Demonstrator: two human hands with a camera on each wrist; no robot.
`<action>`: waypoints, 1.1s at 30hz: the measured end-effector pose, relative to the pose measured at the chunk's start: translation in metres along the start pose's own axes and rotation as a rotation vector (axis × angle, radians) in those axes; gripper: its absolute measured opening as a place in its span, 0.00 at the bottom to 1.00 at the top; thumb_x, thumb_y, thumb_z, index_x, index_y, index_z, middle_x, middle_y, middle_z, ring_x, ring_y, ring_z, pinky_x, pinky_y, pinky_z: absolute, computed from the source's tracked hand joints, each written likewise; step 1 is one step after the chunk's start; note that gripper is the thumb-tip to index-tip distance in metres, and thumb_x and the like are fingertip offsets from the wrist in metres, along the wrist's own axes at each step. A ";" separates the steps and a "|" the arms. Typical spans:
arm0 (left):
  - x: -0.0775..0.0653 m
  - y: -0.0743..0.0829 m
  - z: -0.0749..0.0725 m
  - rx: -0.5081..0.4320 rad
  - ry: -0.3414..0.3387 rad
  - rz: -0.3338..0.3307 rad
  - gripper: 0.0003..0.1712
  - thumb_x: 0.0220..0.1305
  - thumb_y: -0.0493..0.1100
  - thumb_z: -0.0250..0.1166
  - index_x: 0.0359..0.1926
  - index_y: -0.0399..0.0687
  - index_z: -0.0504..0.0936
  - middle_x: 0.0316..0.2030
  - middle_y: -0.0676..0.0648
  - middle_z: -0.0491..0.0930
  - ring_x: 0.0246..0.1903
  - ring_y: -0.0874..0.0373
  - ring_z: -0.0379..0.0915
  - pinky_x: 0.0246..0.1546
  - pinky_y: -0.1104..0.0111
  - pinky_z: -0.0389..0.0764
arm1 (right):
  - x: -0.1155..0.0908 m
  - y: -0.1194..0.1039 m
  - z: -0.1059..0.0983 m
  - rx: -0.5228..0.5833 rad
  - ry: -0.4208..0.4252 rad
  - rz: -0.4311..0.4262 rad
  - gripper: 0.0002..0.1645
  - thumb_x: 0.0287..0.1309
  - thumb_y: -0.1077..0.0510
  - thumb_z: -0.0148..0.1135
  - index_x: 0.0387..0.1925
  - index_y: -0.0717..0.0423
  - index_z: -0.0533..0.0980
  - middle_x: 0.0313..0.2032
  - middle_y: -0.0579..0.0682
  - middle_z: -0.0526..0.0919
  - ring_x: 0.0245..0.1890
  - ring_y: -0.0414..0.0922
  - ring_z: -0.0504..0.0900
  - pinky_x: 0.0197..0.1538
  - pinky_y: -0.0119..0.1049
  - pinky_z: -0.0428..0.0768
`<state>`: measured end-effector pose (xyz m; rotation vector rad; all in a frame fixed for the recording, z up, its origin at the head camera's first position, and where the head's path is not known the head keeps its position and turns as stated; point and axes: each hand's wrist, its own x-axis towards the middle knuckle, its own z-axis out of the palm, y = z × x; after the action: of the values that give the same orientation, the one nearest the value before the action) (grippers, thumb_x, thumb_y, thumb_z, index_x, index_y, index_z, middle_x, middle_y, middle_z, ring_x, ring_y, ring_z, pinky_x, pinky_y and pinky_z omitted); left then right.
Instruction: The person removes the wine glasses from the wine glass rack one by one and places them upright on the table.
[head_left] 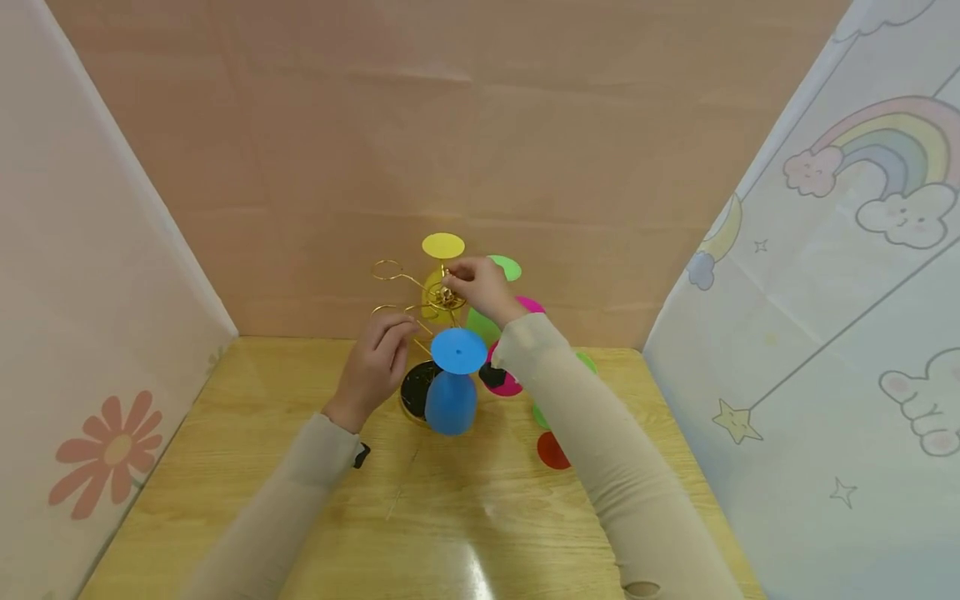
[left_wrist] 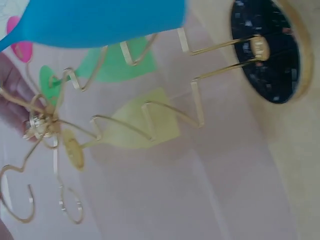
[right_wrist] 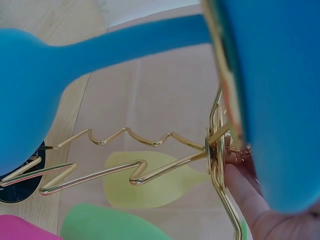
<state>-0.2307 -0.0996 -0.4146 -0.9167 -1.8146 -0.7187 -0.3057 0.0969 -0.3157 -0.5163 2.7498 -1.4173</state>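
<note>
A gold wire goblet rack (head_left: 420,287) rises from a round, glossy black base (head_left: 416,392). Upside-down goblets hang from its curved arms: a blue goblet (head_left: 452,400) in front, a yellow goblet (left_wrist: 135,122) at the back, and a green goblet (left_wrist: 117,62) and a pink goblet (head_left: 529,304) to the right. My right hand (head_left: 483,292) pinches the small gold knob (left_wrist: 42,125) at the rack's top. My left hand (head_left: 375,367), fingers loosely bent, is close to a bare gold hook (head_left: 386,309) at the left; that hook's loop shows without fingers round it in the left wrist view.
Right of the rack, partly behind my right forearm, a red disc-shaped foot (head_left: 554,451) and a green piece (head_left: 540,417) lie on the wooden table (head_left: 285,517). A brown back panel (head_left: 337,167) and printed side panels (head_left: 810,333) enclose the table.
</note>
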 end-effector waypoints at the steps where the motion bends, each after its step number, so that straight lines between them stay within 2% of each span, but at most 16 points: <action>1: -0.004 0.000 0.001 0.003 0.029 0.020 0.10 0.72 0.28 0.53 0.47 0.30 0.79 0.47 0.34 0.77 0.45 0.40 0.75 0.45 0.57 0.79 | 0.000 0.000 0.000 0.001 0.005 0.000 0.17 0.70 0.58 0.63 0.56 0.60 0.81 0.48 0.56 0.86 0.47 0.50 0.84 0.50 0.41 0.84; 3: -0.012 0.000 0.002 0.010 0.079 0.049 0.13 0.75 0.31 0.48 0.46 0.30 0.80 0.46 0.34 0.77 0.43 0.40 0.75 0.41 0.58 0.78 | 0.000 -0.001 0.001 -0.008 0.014 -0.001 0.17 0.69 0.58 0.64 0.55 0.60 0.82 0.47 0.55 0.86 0.46 0.49 0.84 0.49 0.40 0.84; 6: -0.023 0.003 0.005 0.026 0.116 0.051 0.14 0.73 0.30 0.49 0.45 0.30 0.81 0.45 0.34 0.78 0.41 0.41 0.76 0.38 0.58 0.77 | 0.000 0.000 0.002 -0.015 0.025 -0.002 0.16 0.69 0.58 0.64 0.53 0.61 0.83 0.46 0.55 0.87 0.45 0.49 0.85 0.47 0.39 0.84; 10: -0.037 0.008 0.010 0.027 0.080 -0.001 0.14 0.75 0.33 0.49 0.46 0.30 0.80 0.47 0.33 0.78 0.43 0.40 0.75 0.40 0.57 0.78 | -0.001 0.000 0.002 -0.028 0.037 0.001 0.15 0.68 0.58 0.65 0.52 0.62 0.83 0.45 0.56 0.87 0.43 0.49 0.85 0.46 0.38 0.85; 15: -0.053 0.014 0.017 -0.045 -0.015 -0.103 0.17 0.79 0.40 0.50 0.52 0.29 0.77 0.51 0.32 0.75 0.48 0.38 0.73 0.48 0.53 0.78 | -0.002 -0.002 0.002 -0.042 0.033 -0.007 0.15 0.68 0.59 0.64 0.52 0.63 0.83 0.45 0.57 0.86 0.43 0.50 0.84 0.45 0.39 0.84; 19: -0.063 0.019 0.023 -0.110 -0.126 -0.203 0.29 0.81 0.53 0.46 0.59 0.29 0.72 0.56 0.31 0.71 0.55 0.37 0.70 0.55 0.49 0.76 | -0.001 -0.004 0.003 -0.053 0.028 -0.036 0.15 0.68 0.60 0.65 0.51 0.65 0.83 0.45 0.58 0.86 0.44 0.51 0.84 0.46 0.39 0.83; 22: -0.068 0.025 0.027 -0.167 -0.230 -0.278 0.40 0.78 0.64 0.46 0.66 0.30 0.66 0.61 0.30 0.67 0.60 0.35 0.67 0.58 0.44 0.75 | -0.001 -0.004 0.003 -0.057 0.030 -0.041 0.15 0.68 0.60 0.64 0.52 0.65 0.83 0.46 0.58 0.86 0.45 0.51 0.84 0.47 0.38 0.83; 25: -0.072 0.029 0.030 -0.231 -0.321 -0.363 0.49 0.70 0.70 0.53 0.72 0.33 0.59 0.66 0.31 0.63 0.65 0.34 0.62 0.61 0.38 0.71 | -0.002 -0.004 0.003 -0.041 0.023 -0.030 0.16 0.69 0.60 0.64 0.53 0.66 0.82 0.46 0.58 0.86 0.45 0.51 0.84 0.47 0.39 0.83; 28: -0.075 0.032 0.035 -0.292 -0.366 -0.439 0.56 0.63 0.68 0.66 0.76 0.38 0.54 0.69 0.32 0.58 0.67 0.34 0.59 0.63 0.36 0.68 | -0.001 -0.004 0.003 -0.030 0.014 -0.028 0.17 0.69 0.59 0.64 0.53 0.66 0.82 0.47 0.58 0.86 0.45 0.51 0.84 0.47 0.38 0.83; 31: -0.076 0.033 0.040 -0.379 -0.379 -0.499 0.59 0.56 0.56 0.77 0.77 0.41 0.52 0.71 0.35 0.56 0.69 0.37 0.58 0.64 0.37 0.67 | -0.002 -0.005 0.003 -0.030 0.014 -0.030 0.16 0.69 0.59 0.63 0.53 0.65 0.82 0.46 0.58 0.86 0.45 0.50 0.84 0.48 0.37 0.83; 33: -0.076 0.035 0.043 -0.454 -0.387 -0.538 0.61 0.54 0.49 0.80 0.77 0.42 0.51 0.72 0.36 0.55 0.69 0.39 0.57 0.66 0.38 0.66 | -0.003 -0.005 0.002 -0.027 0.018 -0.026 0.15 0.69 0.60 0.63 0.52 0.65 0.82 0.46 0.58 0.85 0.44 0.50 0.84 0.47 0.37 0.83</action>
<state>-0.2016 -0.0673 -0.4983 -0.8989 -2.3306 -1.4119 -0.3011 0.0939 -0.3133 -0.5449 2.7903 -1.3991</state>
